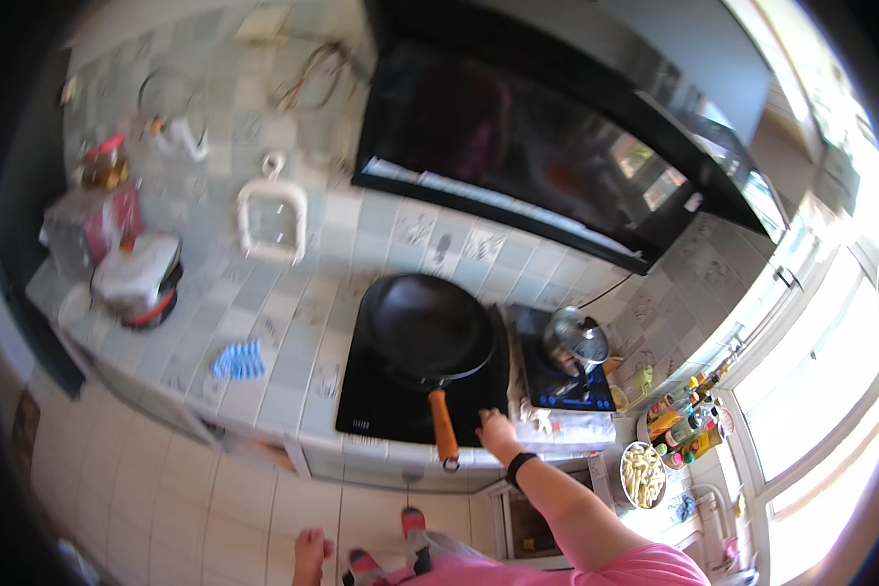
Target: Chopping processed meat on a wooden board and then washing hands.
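Note:
A black frying pan (428, 326) with an orange handle (444, 425) rests on the black cooktop (403, 421). My right hand (497, 431) is at the cooktop's front right corner, fingers bent onto its edge; a black band circles the wrist. Over the floor, below the counter, my left hand (312, 548) hangs with curled fingers and nothing visible in it. Right of the pan, a small pot with a glass lid (590, 340) stands on a second, smaller cooktop (568, 392). Pale pieces of food (535, 416) lie just beyond my right hand, beside a plastic bag (575, 432).
A bowl of pale cut strips (643, 476) and several bottles (685, 428) stand at the right by the window. A blue striped cloth (238, 361) lies left of the cooktop. A lidded pot (139, 278) is farther left. The range hood (513, 146) overhangs the back.

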`<action>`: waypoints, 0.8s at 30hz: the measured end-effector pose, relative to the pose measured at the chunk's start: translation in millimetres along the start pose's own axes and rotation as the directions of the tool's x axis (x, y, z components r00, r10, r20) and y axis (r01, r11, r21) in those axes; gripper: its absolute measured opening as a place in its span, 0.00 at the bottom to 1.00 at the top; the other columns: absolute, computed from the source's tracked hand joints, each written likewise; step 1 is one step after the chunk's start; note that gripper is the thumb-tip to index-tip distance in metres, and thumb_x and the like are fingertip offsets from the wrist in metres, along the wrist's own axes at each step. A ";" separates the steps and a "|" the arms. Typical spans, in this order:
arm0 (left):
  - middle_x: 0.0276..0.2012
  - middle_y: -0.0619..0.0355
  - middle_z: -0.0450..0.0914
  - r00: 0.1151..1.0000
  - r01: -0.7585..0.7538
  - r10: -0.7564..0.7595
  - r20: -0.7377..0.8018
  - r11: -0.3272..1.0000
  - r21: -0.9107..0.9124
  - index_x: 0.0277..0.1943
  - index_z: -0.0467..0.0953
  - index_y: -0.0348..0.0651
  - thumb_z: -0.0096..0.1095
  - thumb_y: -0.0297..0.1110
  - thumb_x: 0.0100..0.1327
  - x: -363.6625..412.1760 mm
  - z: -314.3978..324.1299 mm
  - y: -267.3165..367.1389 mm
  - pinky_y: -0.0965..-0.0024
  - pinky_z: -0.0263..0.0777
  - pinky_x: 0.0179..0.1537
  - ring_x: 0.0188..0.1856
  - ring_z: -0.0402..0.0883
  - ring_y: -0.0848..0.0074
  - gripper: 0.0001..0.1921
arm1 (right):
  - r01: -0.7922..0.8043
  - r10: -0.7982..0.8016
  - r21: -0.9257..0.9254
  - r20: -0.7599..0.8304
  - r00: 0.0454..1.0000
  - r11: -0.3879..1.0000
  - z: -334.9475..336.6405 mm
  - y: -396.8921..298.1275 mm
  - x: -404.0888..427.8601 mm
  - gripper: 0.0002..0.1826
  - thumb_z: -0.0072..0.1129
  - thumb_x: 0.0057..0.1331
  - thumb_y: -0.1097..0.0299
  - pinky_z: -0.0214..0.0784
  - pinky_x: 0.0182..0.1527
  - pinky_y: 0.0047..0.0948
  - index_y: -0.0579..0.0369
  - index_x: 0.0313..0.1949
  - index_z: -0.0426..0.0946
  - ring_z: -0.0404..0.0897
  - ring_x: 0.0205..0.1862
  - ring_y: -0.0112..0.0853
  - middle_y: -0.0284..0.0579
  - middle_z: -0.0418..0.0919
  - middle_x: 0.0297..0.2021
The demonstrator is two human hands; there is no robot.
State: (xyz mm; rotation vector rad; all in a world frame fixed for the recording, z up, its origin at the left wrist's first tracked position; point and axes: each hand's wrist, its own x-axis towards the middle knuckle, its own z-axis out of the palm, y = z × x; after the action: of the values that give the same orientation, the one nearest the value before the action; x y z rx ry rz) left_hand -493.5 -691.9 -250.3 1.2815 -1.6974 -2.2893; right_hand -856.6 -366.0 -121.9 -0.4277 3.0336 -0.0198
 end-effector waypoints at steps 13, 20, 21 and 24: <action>0.34 0.52 0.81 0.979 -0.136 0.131 0.158 0.990 0.025 0.53 0.72 0.39 0.55 0.38 0.66 -0.3 -18.6 7.1 0.69 0.76 0.29 0.29 0.78 0.71 0.17 | 0.067 0.046 0.286 -0.371 0.928 0.956 -65.0 -19.4 -19.8 0.10 0.60 0.62 0.62 0.73 0.39 0.43 0.54 0.37 0.75 0.79 0.39 0.47 0.48 0.77 0.36; 0.33 0.51 0.80 0.996 0.010 -0.024 0.081 0.986 0.166 0.55 0.71 0.37 0.54 0.38 0.66 25.1 -27.6 -0.8 0.68 0.76 0.27 0.28 0.78 0.70 0.18 | 0.414 0.008 0.287 -0.829 0.559 0.864 -251.9 -26.4 -26.0 0.12 0.64 0.61 0.63 0.70 0.32 0.43 0.56 0.28 0.73 0.78 0.30 0.49 0.49 0.76 0.26; 0.32 0.51 0.80 0.994 0.034 -0.051 0.092 0.985 0.170 0.55 0.71 0.36 0.54 0.38 0.66 29.6 -31.6 -2.6 0.68 0.76 0.27 0.28 0.78 0.70 0.19 | 0.396 0.008 0.235 -0.868 0.497 0.888 -279.5 -27.9 -26.5 0.13 0.64 0.61 0.62 0.69 0.31 0.43 0.56 0.28 0.72 0.77 0.29 0.49 0.49 0.76 0.25; 0.32 0.51 0.80 0.991 0.037 -0.059 0.124 0.984 0.173 0.56 0.70 0.35 0.54 0.37 0.65 40.6 -34.4 -6.6 0.68 0.75 0.27 0.27 0.78 0.70 0.20 | 0.301 -0.075 0.041 -0.929 0.363 0.953 -362.8 -20.5 -31.7 0.17 0.57 0.66 0.60 0.64 0.27 0.45 0.57 0.24 0.68 0.73 0.24 0.49 0.51 0.72 0.21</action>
State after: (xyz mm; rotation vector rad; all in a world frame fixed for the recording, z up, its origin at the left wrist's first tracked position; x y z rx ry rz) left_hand -496.5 -734.9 -282.2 1.2385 -1.9639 -2.3455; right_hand -849.2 -376.2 242.6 -1.0678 3.9497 -0.9109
